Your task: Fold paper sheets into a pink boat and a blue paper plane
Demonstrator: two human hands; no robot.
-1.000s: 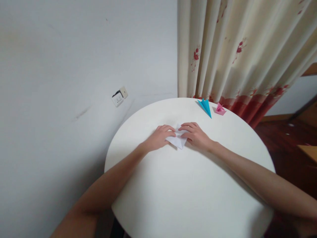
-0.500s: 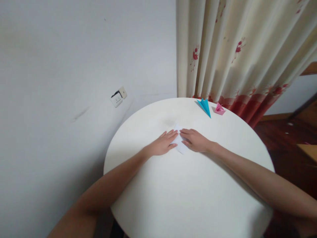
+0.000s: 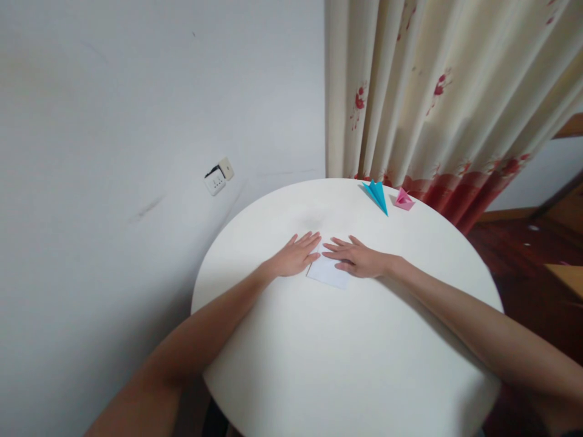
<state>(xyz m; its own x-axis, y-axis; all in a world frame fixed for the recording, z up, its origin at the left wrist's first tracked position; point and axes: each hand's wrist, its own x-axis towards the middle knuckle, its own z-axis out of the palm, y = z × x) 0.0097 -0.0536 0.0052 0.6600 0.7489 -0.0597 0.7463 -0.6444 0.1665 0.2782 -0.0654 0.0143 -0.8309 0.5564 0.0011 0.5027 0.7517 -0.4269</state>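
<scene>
A pale, folded sheet of paper [image 3: 328, 274] lies flat on the round white table [image 3: 314, 352]. My left hand [image 3: 298, 254] rests along the paper's left edge, palm down, fingers stretched out. On the right side, my right hand [image 3: 355, 257] lies over the paper with its fingers spread, covering the upper right part. Neither hand grips anything; both press or rest on the sheet. The paper's near edge shows between and below the hands.
Toward the table's far right lie a blue paper plane [image 3: 377, 197] and a small pink paper boat [image 3: 404, 199]. A cream curtain [image 3: 410, 109] hangs behind them. The white wall [image 3: 136, 109] with a socket [image 3: 215, 181] borders the table's left side.
The paper now looks wider and squarer at its near edge, where it was a narrow, pointed shape. My left hand has shifted slightly left, and my right hand's fingers have spread over the sheet.
</scene>
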